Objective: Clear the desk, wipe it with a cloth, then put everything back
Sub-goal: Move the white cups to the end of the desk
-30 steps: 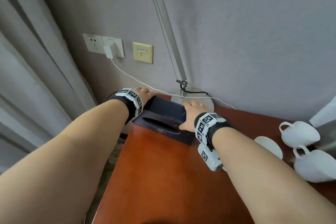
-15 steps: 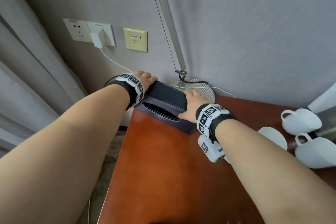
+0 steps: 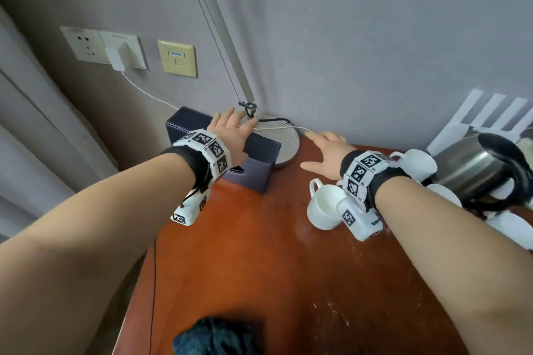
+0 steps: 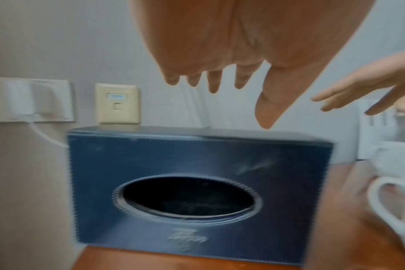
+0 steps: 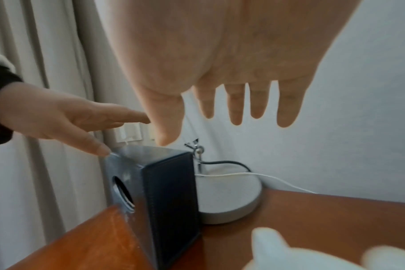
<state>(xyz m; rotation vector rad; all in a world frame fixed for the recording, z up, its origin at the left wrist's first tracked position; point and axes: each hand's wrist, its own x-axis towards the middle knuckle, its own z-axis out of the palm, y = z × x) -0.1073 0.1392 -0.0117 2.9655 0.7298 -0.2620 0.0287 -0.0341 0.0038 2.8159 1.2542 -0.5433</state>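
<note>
Now the tissue box stands on its long side at the worktop back-left corner, long axis along the wall, oval opening facing the person. Both grips spread, empty: left hand above the box, right hand beside the lamp base.

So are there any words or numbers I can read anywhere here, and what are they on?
No text can be read here.
Tissue box: a silver logo below its oval hole, too blurred to read.
Yellow wall plate: a small blue label, too small to read.
White sockets: faint marks along the top edge, too small to read.
Wristbands: black-and-white square codes with tiny characters beside them, too small to read.
</note>
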